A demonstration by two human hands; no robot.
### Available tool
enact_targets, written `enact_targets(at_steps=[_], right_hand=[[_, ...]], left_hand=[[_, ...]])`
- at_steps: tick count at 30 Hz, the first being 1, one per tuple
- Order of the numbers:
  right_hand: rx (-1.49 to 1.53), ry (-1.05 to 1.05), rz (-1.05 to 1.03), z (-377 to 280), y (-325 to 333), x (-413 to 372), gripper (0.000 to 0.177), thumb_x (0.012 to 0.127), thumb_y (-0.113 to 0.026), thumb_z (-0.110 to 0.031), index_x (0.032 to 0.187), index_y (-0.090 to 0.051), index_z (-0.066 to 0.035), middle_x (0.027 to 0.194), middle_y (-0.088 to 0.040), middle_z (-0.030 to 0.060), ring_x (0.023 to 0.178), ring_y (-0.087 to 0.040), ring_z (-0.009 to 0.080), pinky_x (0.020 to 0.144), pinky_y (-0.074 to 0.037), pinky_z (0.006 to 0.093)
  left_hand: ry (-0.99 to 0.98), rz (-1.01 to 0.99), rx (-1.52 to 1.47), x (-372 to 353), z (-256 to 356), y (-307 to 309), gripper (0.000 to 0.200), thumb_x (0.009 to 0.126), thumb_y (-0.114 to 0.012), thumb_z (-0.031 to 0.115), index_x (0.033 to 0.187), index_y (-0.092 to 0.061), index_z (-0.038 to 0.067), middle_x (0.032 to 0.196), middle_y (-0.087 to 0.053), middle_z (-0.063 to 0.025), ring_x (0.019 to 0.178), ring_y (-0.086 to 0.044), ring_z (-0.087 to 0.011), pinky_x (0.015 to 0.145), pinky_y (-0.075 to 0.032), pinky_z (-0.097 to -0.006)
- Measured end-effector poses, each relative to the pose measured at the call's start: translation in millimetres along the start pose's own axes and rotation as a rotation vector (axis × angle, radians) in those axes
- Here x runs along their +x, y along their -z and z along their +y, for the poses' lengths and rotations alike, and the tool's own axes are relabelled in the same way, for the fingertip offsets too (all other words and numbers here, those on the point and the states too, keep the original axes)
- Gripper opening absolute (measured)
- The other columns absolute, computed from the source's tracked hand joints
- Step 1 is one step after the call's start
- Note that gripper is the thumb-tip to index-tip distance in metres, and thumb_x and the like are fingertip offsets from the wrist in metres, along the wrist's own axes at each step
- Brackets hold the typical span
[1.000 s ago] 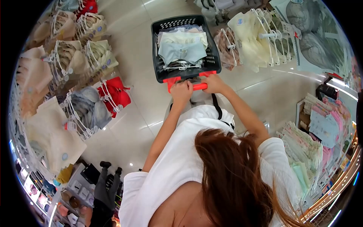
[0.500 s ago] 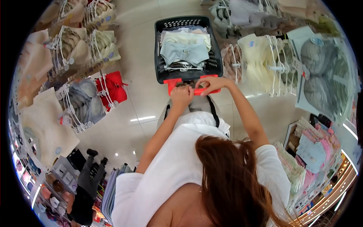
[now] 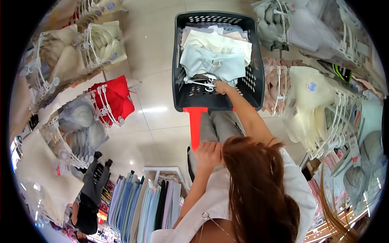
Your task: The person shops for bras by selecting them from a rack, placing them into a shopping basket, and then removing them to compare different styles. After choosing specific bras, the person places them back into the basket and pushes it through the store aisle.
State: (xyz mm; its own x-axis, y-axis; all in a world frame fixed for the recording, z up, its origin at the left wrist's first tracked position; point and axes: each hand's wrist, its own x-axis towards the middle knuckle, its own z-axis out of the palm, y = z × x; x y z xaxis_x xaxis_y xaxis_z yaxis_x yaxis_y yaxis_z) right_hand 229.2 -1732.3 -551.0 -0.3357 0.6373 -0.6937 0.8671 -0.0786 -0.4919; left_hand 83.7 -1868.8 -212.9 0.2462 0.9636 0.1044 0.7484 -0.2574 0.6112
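Note:
My left hand [image 3: 208,154] is closed round the red handle [image 3: 195,127] of a dark basket [image 3: 179,91], near my body. Inside the basket lie several folded garments, a pale blue one [image 3: 198,60] in front and a cream one [image 3: 227,42] behind it. My right hand [image 3: 222,86] reaches into the basket, its fingers closed at the white hangers [image 3: 208,83] at the near end of the pale blue garment.
Racks of hanging garments flank me, with red ones [image 3: 115,97] on the left and cream ones [image 3: 304,105] on the right. Folded clothes [image 3: 137,206] hang at lower left. Another person [image 3: 87,206] stands beyond them.
My right hand has left the handle and moved into the basket to the hangers. The basket appears larger and further right, and its handle now extends toward my body in my left hand.

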Motion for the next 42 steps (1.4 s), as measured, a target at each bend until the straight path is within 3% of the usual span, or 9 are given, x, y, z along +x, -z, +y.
enact_targets(at_steps=[7, 11, 15, 24, 27, 29, 31, 34, 42], right_hand=[[0.245, 0.214, 0.037, 15, 59, -33, 0.040, 0.072, -0.065, -0.015, 0.111, -0.055, -0.013, 0.077, -0.064, 0.0130, 0.068, -0.062, 0.0250, 0.064, -0.048, 0.0336], [0.224, 0.292, 0.347, -12, 153, -73, 0.035, 0.080, -0.061, -0.032, 0.103, -0.062, -0.005, 0.063, -0.060, 0.0171, 0.057, -0.059, 0.0301, 0.057, -0.046, 0.0359], [-0.071, 0.502, 0.635, -62, 245, -134, 0.035, 0.076, -0.060, -0.007, 0.110, -0.062, -0.015, 0.077, -0.062, 0.0135, 0.058, -0.055, 0.0265, 0.057, -0.045, 0.0329], [-0.347, 0.479, 1.178, -78, 246, -168, 0.055, 0.069, -0.061, -0.004, 0.120, -0.056, -0.025, 0.064, -0.048, 0.0038, 0.051, -0.048, 0.0172, 0.047, -0.039, 0.0321], [-0.209, 0.455, 0.997, -51, 197, -116, 0.052, 0.072, -0.057, 0.000, 0.120, -0.056, -0.021, 0.076, -0.058, 0.0081, 0.064, -0.058, 0.0232, 0.057, -0.047, 0.0336], [-0.080, 0.522, 0.920, -26, 152, -68, 0.040, 0.075, -0.056, -0.008, 0.113, -0.058, -0.019, 0.077, -0.058, 0.0094, 0.065, -0.059, 0.0281, 0.056, -0.049, 0.0365], [0.005, 0.486, 0.771, -13, 117, -37, 0.029, 0.075, -0.055, -0.008, 0.104, -0.059, -0.012, 0.083, -0.060, 0.0123, 0.074, -0.059, 0.0318, 0.064, -0.049, 0.0406], [0.080, 0.423, 0.705, -5, 73, -6, 0.014, 0.074, -0.057, -0.011, 0.087, -0.056, -0.005, 0.083, -0.060, 0.0141, 0.079, -0.058, 0.0340, 0.069, -0.048, 0.0431], [0.004, 0.161, 0.325, 7, 24, 24, 0.034, 0.071, -0.062, -0.008, 0.100, -0.047, 0.000, 0.097, -0.057, 0.0216, 0.091, -0.057, 0.0370, 0.077, -0.047, 0.0430]], left_hand=[[0.147, 0.150, -0.121, -43, -13, -36, 0.017, 0.064, -0.056, 0.024, 0.063, -0.054, 0.007, 0.060, -0.051, -0.0058, 0.052, -0.049, -0.0199, 0.057, -0.042, -0.0290], [0.283, -0.162, -0.219, -46, -12, -31, 0.018, 0.065, -0.057, 0.022, 0.073, -0.057, 0.006, 0.066, -0.055, -0.0072, 0.058, -0.052, -0.0219, 0.058, -0.043, -0.0304], [0.375, -0.675, -0.124, 28, 10, 30, 0.014, 0.072, -0.057, 0.016, 0.079, -0.060, 0.004, 0.077, -0.060, -0.0123, 0.070, -0.057, -0.0273, 0.064, -0.045, -0.0351], [0.386, -0.268, -0.502, 112, -116, -1, 0.019, 0.086, -0.051, 0.013, 0.087, -0.059, -0.004, 0.086, -0.060, -0.0155, 0.082, -0.059, -0.0288, 0.072, -0.046, -0.0335], [0.518, -0.367, -0.707, 112, -169, -59, 0.020, 0.085, -0.051, 0.014, 0.089, -0.059, -0.003, 0.088, -0.061, -0.0161, 0.083, -0.059, -0.0299, 0.074, -0.046, -0.0350], [0.303, -0.406, -0.073, 111, -173, -71, 0.020, 0.084, -0.052, 0.015, 0.092, -0.059, -0.002, 0.089, -0.061, -0.0166, 0.084, -0.059, -0.0313, 0.077, -0.046, -0.0373], [0.217, -0.352, -0.053, 95, -167, -69, 0.019, 0.083, -0.053, 0.013, 0.094, -0.059, -0.001, 0.090, -0.061, -0.0164, 0.086, -0.058, -0.0322, 0.079, -0.044, -0.0390], [0.434, -0.238, -0.251, 58, -171, -71, 0.017, 0.081, -0.053, 0.010, 0.093, -0.059, 0.000, 0.091, -0.060, -0.0152, 0.091, -0.056, -0.0323, 0.081, -0.044, -0.0384], [0.439, -0.241, -0.460, 37, -183, -88, 0.018, 0.083, -0.045, 0.005, 0.092, -0.060, 0.003, 0.103, -0.062, -0.0094, 0.110, -0.052, -0.0250, 0.105, -0.020, -0.0423]])
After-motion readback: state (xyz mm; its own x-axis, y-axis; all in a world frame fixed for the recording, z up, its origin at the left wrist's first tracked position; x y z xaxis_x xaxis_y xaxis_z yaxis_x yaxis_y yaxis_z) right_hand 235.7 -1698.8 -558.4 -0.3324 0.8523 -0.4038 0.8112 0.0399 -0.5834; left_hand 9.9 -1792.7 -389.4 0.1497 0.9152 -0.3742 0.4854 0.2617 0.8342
